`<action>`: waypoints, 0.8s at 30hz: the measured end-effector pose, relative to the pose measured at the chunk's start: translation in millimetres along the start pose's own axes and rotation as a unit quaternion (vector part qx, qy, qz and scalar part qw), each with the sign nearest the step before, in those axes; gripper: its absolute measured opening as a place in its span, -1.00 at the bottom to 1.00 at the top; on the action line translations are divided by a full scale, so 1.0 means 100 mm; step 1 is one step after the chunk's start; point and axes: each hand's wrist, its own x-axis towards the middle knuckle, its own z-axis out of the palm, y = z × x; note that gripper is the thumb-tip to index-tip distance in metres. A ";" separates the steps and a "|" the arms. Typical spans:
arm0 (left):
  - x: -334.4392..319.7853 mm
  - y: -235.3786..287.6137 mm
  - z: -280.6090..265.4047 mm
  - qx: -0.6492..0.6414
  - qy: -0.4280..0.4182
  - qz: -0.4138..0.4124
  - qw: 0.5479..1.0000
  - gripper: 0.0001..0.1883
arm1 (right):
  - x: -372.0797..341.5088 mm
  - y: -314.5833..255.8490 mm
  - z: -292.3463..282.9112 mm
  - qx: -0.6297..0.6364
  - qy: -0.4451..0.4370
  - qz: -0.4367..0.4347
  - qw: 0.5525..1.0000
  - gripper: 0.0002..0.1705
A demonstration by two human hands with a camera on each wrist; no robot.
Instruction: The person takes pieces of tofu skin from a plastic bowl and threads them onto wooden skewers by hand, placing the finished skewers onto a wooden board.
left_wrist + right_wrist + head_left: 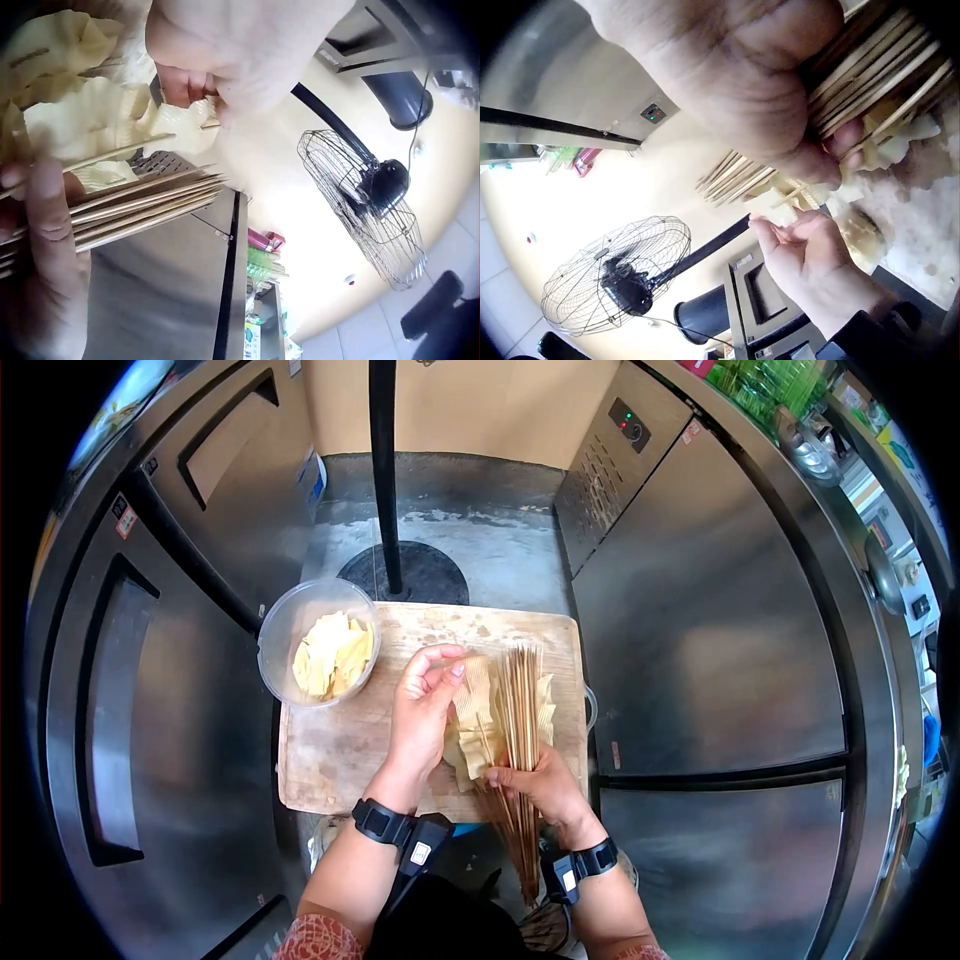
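Note:
A bundle of thin wooden skewers (pixel 520 710) lies in my right hand (pixel 545 785), thumb and fingers curled round it. Between that thumb and a finger, one separate skewer (pixel 127 150) passes through a folded, ridged pale-yellow sheet (pixel 82 120). My left hand (pixel 425 710) pinches the upper end of the sheet piece (pixel 772 206) near the skewer's tip. More yellow sheets (pixel 546 705) show beside and beneath the bundle, over the wooden board (pixel 340 760). A clear round tub (pixel 270 650) with yellow sheets (pixel 335 655) inside stands at the board's upper left.
Steel cabinets stand on the left (pixel 200 710) and right (pixel 710 630). Beyond the board, a black pole (pixel 383 470) rises from a round base (pixel 430 570); a wire fan (pixel 622 277) shows in the wrist views. Green bottles (pixel 770 390) stand at the upper right.

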 end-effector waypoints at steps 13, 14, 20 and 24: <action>-0.02 -0.02 0.06 0.159 0.025 0.127 0.979 -0.71 | 0.00 0.02 -0.02 -0.003 0.000 -0.003 1.000 -0.87; -0.04 -0.01 0.06 0.208 0.020 0.137 0.968 -0.71 | 0.00 0.01 -0.02 -0.002 0.002 -0.005 1.000 -0.87; -0.19 0.02 0.18 0.378 -0.014 0.270 0.886 -0.66 | -0.02 -0.02 -0.04 0.016 0.023 -0.002 1.000 -0.85; -0.24 -0.03 0.22 0.299 -0.030 0.223 0.927 -0.70 | -0.03 -0.03 -0.05 0.020 0.027 -0.010 0.999 -0.84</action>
